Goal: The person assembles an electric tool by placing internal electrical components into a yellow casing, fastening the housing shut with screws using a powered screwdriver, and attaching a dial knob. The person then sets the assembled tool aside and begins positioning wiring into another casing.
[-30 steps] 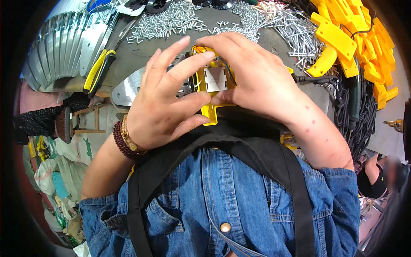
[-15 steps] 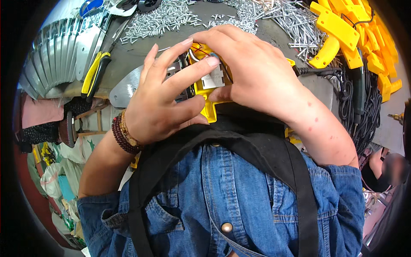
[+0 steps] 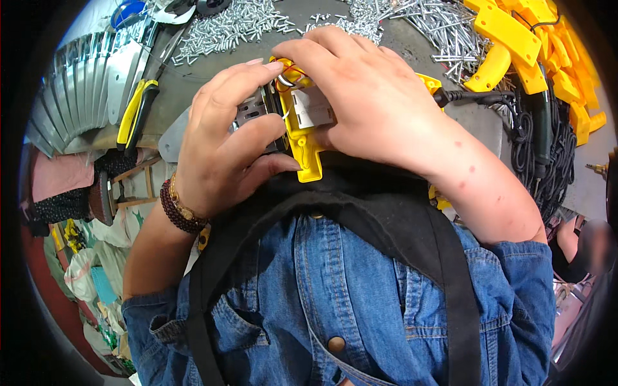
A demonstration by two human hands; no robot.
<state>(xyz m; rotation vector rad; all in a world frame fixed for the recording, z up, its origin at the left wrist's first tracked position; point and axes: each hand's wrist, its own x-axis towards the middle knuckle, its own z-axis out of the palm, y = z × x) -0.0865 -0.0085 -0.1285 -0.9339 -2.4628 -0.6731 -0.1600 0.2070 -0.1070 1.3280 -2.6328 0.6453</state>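
Clamping yellow housing (image 3: 310,157) at upper centre of the frame in the grip of left hand (image 3: 222,125) and right hand (image 3: 376,96). Runs roughly top to bottom where visible, with narrow end toward lower edge; cannot tell full long axis behind right hand. Looks glossy, open-faced, with pale block (image 3: 312,106) and wires (image 3: 286,81) inside.

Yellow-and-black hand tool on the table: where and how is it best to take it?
Grip the hand tool at mid-length around both long handles, probably from its right: they run nearly parallel, that side faces the left hand, and metal blades crowd its left.
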